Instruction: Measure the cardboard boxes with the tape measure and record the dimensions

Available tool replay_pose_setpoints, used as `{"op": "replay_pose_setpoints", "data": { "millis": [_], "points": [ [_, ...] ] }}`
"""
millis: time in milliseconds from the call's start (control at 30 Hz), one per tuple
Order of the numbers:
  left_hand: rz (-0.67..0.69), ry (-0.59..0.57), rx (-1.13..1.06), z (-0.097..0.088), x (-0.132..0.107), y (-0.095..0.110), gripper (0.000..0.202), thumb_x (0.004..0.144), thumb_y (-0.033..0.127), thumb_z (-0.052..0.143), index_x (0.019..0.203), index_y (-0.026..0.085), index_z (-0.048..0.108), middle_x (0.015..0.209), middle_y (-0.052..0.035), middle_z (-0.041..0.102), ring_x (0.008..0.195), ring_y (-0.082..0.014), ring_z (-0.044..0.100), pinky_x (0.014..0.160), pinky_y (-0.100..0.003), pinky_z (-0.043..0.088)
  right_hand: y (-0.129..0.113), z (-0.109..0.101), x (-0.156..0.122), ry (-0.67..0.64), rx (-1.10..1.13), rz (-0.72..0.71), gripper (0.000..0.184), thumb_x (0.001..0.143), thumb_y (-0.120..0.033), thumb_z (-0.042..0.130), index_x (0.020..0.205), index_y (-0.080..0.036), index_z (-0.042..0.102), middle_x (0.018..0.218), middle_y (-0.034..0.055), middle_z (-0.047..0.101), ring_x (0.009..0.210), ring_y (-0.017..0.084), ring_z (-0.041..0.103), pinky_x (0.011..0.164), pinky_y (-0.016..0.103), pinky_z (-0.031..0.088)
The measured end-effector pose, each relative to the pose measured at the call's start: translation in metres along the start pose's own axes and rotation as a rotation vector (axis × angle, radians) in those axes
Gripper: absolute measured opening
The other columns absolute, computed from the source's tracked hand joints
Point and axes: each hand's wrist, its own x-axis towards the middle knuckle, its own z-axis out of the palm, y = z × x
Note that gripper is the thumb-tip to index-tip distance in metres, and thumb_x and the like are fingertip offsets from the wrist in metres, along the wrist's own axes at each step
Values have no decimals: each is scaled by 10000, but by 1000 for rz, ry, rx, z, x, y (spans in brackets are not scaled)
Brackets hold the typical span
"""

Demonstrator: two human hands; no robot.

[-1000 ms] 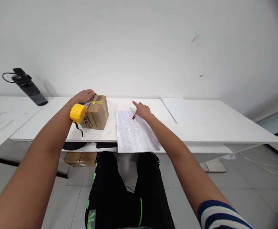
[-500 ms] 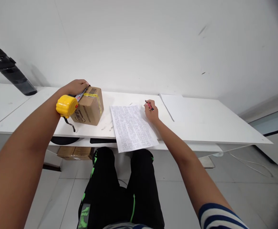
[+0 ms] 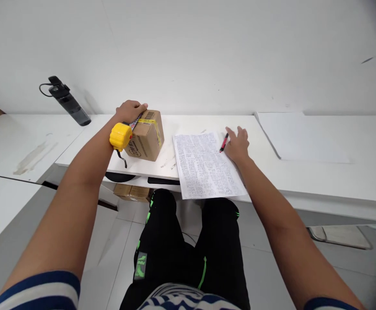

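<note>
My left hand (image 3: 130, 110) lies on top of a small brown cardboard box (image 3: 145, 138) and pins the drawn-out blade of a yellow tape measure (image 3: 120, 136) against the box's far top edge. The yellow case hangs beside my wrist at the box's near left corner. My right hand (image 3: 238, 144) rests on the white table (image 3: 304, 172) at the right edge of a densely written sheet of paper (image 3: 205, 165). A red pen (image 3: 223, 142) sits at its thumb side, held there while the other fingers stretch out.
A dark water bottle (image 3: 67, 102) leans near the wall at the back left. A large blank white sheet (image 3: 300, 137) lies to the right. Another white table (image 3: 20, 142) stands at the left. Cardboard boxes (image 3: 131, 192) sit on the floor under the table, beyond my knees.
My right hand with the pen has come down to the paper's right edge and its fingers have spread. My left hand stays on the box. The view has swung left.
</note>
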Motion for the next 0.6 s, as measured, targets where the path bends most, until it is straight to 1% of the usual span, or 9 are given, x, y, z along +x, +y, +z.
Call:
{"op": "replay_pose_setpoints", "data": {
  "millis": [67,133,233,300,333,400,433,500,600],
  "points": [
    [18,70,70,1,0,1,468,1055,544,501,974,141,726,1088,-120,722,1035,-253,563,1037,-452,324,-21,-12,-5,61,38,-105,534,952,-175,429,1475,-195,536,1590,205,456,1533,402,336,1179,725,340],
    [36,146,85,4,0,0,385,1042,499,528,966,163,700,1145,-126,695,1106,-286,557,1050,-463,320,-66,-24,-18,56,119,-292,509,991,-233,421,1488,-194,521,1558,185,513,1487,370,425,1225,692,326],
    [51,243,18,8,3,-6,280,1006,463,584,942,196,637,1122,-122,663,1112,-309,560,1007,-452,365,-171,-33,-50,-132,365,-533,652,981,-398,573,1595,-260,400,1626,142,475,1508,369,422,1230,631,380],
    [51,290,-41,10,3,-12,257,988,451,607,897,211,589,1049,-110,653,1055,-299,567,956,-435,398,-248,-28,-76,-243,462,-587,829,931,-509,676,1643,-287,313,1667,133,433,1503,377,435,1210,634,407],
    [47,312,-70,10,2,-15,256,982,440,616,869,216,564,1014,-103,648,1019,-288,568,927,-424,412,-283,-23,-87,-263,456,-588,866,917,-521,699,1648,-279,303,1672,142,429,1522,391,410,1228,665,363],
    [41,348,-130,8,-3,-20,262,970,410,631,823,222,524,958,-88,636,946,-260,568,872,-398,432,-337,-10,-104,-216,367,-539,882,904,-458,728,1645,-216,315,1688,189,393,1588,424,292,1270,733,188],
    [42,361,-161,7,-7,-23,267,961,398,642,805,224,513,935,-80,630,913,-248,567,849,-389,438,-355,-3,-110,-183,332,-516,849,914,-408,718,1639,-197,329,1693,203,380,1598,418,275,1281,732,128],
    [47,387,-227,4,-15,-28,278,946,388,661,778,227,508,903,-68,618,865,-231,563,813,-377,448,-374,8,-115,-132,315,-499,755,936,-347,674,1611,-185,378,1668,211,420,1561,392,362,1291,714,74],
    [37,414,-309,1,-25,-35,302,945,402,664,747,229,516,908,-66,618,860,-223,567,814,-372,463,-371,17,-114,-94,351,-551,660,916,-278,647,1543,-176,466,1575,196,544,1448,354,520,1308,664,86]
  ]
}}
